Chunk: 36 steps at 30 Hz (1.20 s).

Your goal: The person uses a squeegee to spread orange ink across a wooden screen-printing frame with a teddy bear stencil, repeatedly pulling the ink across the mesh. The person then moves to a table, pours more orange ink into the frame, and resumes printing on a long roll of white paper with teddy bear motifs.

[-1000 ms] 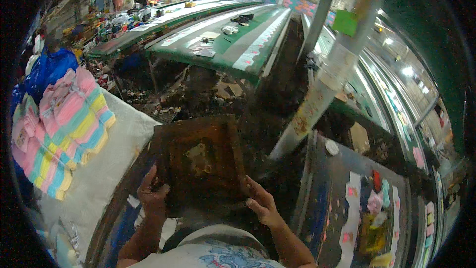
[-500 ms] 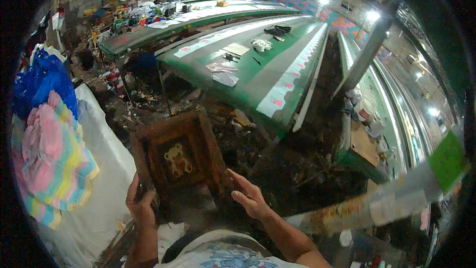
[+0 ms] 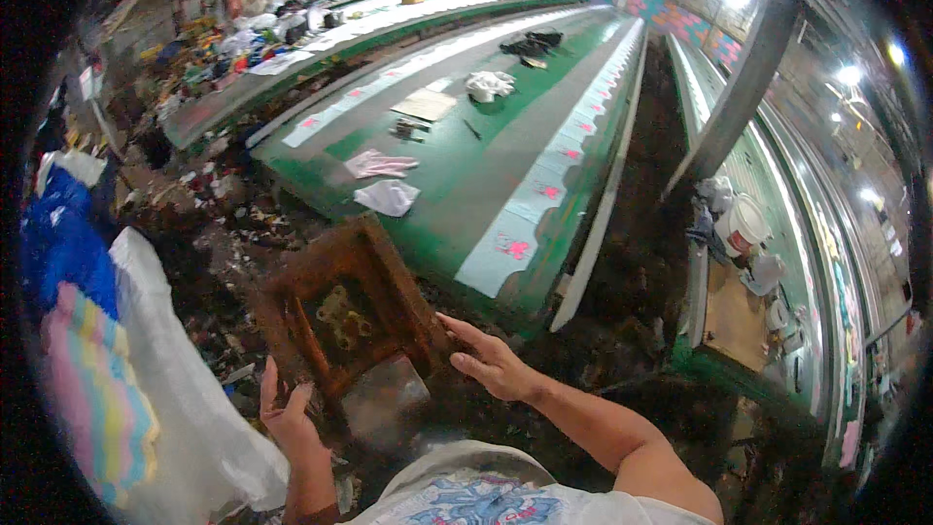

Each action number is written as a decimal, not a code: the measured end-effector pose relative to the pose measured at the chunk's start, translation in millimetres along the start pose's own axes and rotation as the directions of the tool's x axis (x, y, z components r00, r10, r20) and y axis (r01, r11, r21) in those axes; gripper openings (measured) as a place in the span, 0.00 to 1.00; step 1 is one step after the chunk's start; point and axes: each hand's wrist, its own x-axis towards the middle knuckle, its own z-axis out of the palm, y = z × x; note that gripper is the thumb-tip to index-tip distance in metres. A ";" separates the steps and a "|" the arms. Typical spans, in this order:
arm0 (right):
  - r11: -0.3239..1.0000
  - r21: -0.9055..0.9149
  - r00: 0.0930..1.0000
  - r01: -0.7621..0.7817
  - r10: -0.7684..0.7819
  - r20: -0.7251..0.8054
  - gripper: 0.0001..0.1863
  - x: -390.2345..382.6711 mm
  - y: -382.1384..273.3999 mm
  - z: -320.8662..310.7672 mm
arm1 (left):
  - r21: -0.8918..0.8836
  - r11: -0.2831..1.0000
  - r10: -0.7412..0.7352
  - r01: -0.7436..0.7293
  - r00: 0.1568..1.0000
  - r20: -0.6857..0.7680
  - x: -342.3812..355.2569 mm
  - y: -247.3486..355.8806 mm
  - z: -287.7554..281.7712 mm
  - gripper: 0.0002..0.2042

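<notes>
Between my hands, at waist height, is a brown wooden screen-printing frame (image 3: pixel 397 277), tilted, with a pale bear-shaped design on its mesh. My right hand (image 3: pixel 494 367) grips its right side, thumb on the near face and fingers along the edge. At the lower left corner, my left hand (image 3: pixel 294 420) holds the frame between thumb and fingers; part of that grip is hard to make out. Beyond the frame stretches a long green printing table (image 3: pixel 442 243), lined along both sides with light-blue cloth pieces (image 3: pixel 505 245) bearing pink prints.
On the table lie pink gloves (image 3: pixel 381 164), a white cloth (image 3: pixel 387 197) and a bundled white rag (image 3: pixel 489 87). To the left hang striped pastel fabric (image 3: pixel 92 389) and a white sheet (image 3: pixel 185 408). A slanting post (image 3: pixel 724 107) and a white bucket (image 3: pixel 743 224) stand right.
My view has turned and come closer to the green table, whose near end now lies just past the frame. The frame has tilted slightly in my hands.
</notes>
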 end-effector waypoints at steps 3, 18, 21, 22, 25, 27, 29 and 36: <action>0.998 -0.049 0.998 -0.048 0.045 -0.051 0.38 -7.3 -4.1 -61.0 | -0.078 0.977 -0.197 0.199 0.980 0.028 -8.4 4.4 94.2 0.34; 0.993 -0.076 0.823 -0.085 0.028 -0.568 0.40 -151.2 -0.1 -304.2 | 0.197 0.980 -0.112 -0.015 0.781 0.615 -7.7 -181.8 407.2 0.32; 0.978 -0.173 0.734 -0.116 -0.033 -0.678 0.40 -194.9 3.6 -310.6 | 0.154 0.987 -0.151 0.056 0.670 0.726 -32.7 -197.4 451.3 0.32; 0.989 -0.077 0.713 -0.128 0.037 -0.700 0.40 -211.5 0.7 -314.7 | 0.144 0.988 -0.143 0.052 0.648 0.748 -44.3 -207.5 461.3 0.33; 0.973 0.215 0.658 -0.084 0.216 -0.721 0.41 -269.8 -12.5 -332.3 | 0.171 0.976 -0.216 0.131 0.601 0.769 -101.4 -227.9 496.6 0.34; 0.964 0.256 0.618 -0.077 0.248 -0.746 0.41 -318.6 -14.4 -341.5 | 0.183 0.963 -0.264 0.197 0.563 0.783 -155.6 -225.6 519.6 0.35; 0.973 0.213 0.565 -0.084 0.223 -0.795 0.41 -376.9 -12.4 -348.1 | 0.176 0.945 -0.296 0.276 0.492 0.818 -220.7 -221.8 543.1 0.36; 0.975 -0.116 0.367 -0.188 -0.040 -0.929 0.38 -605.3 -4.8 -372.4 | 0.163 0.949 -0.244 0.271 0.300 0.922 -445.2 -255.2 596.4 0.35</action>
